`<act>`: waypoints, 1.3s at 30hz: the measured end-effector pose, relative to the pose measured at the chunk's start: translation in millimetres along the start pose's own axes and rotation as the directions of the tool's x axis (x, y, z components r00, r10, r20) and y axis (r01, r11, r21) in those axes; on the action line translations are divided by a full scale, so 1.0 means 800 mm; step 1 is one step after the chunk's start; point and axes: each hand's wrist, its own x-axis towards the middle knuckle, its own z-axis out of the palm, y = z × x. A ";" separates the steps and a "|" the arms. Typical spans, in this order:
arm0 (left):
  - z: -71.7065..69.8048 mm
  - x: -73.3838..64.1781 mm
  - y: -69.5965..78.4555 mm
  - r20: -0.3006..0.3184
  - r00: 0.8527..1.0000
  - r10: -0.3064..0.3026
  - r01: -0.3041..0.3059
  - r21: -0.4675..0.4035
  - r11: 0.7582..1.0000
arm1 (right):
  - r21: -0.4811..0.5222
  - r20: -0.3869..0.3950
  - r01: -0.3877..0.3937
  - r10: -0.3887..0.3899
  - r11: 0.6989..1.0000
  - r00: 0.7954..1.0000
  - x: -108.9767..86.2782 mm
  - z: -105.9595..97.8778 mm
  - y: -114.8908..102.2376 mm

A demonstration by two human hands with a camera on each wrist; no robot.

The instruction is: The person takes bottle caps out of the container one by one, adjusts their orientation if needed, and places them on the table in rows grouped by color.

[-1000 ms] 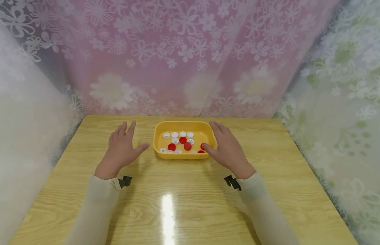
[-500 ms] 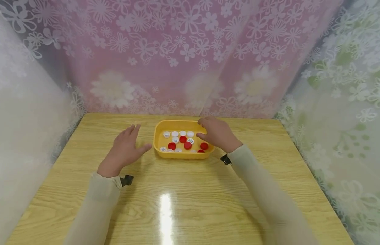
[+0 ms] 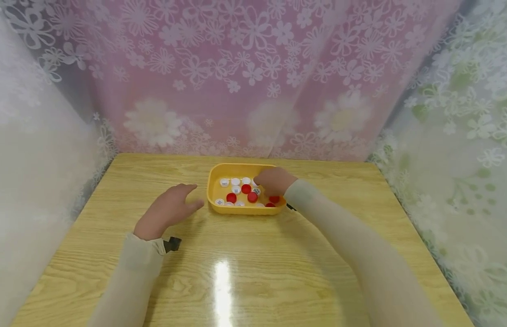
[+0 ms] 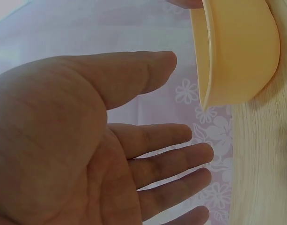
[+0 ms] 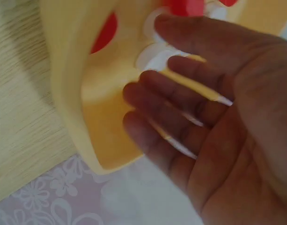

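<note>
A yellow plastic box (image 3: 245, 210) stands toward the back of the table, holding several white discs like bottle caps (image 3: 235, 181) and several red ones (image 3: 252, 197). Some white discs carry printed marks. My right hand (image 3: 276, 181) reaches over the right end into the box. In the right wrist view, its thumb and lightly bent fingers are spread apart above a white disc (image 5: 150, 57), and I see nothing gripped. To the left of the box, my left hand (image 3: 167, 211) hovers with thumb and fingers extended, apart from the box wall (image 4: 241, 51) in the left wrist view.
The wooden table (image 3: 188, 281) extends in front of and on both sides of the box. A pink flowered curtain (image 3: 220, 113) hangs behind it. Pale floral sheets (image 3: 449, 181) enclose the sides.
My right hand has moved left and down from the box's right edge into it. The left hand has dipped slightly, staying beside the box. The discs look unmoved.
</note>
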 end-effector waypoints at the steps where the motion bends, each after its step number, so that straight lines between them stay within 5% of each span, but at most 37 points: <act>1: 0.000 0.000 0.000 0.002 1.000 0.000 0.000 0.005 1.000 | -0.014 0.013 0.014 -0.014 1.000 1.000 0.003 0.001 -0.001; 7: -0.002 -0.001 0.000 0.002 1.000 -0.006 0.006 -0.030 1.000 | -0.086 0.060 0.037 -0.032 0.996 0.998 0.017 0.003 -0.010; 19: 0.004 0.007 0.000 -0.032 0.998 0.051 -0.052 -0.022 0.998 | -0.003 0.029 0.049 -0.049 0.999 0.998 0.027 0.004 -0.011; 26: 0.015 0.017 0.004 -0.076 0.994 0.083 -0.081 0.039 0.996 | 0.122 -0.172 0.044 -0.022 0.992 0.985 -0.008 -0.022 0.012; 32: 0.024 0.024 0.012 -0.097 0.992 0.078 -0.077 0.012 0.997 | 0.288 -0.411 0.063 0.064 0.956 0.909 -0.065 -0.032 0.014; 39: 0.032 0.024 0.012 -0.148 0.981 0.128 -0.123 0.038 0.992 | 0.416 -0.664 0.167 0.173 0.894 0.727 -0.122 -0.008 -0.024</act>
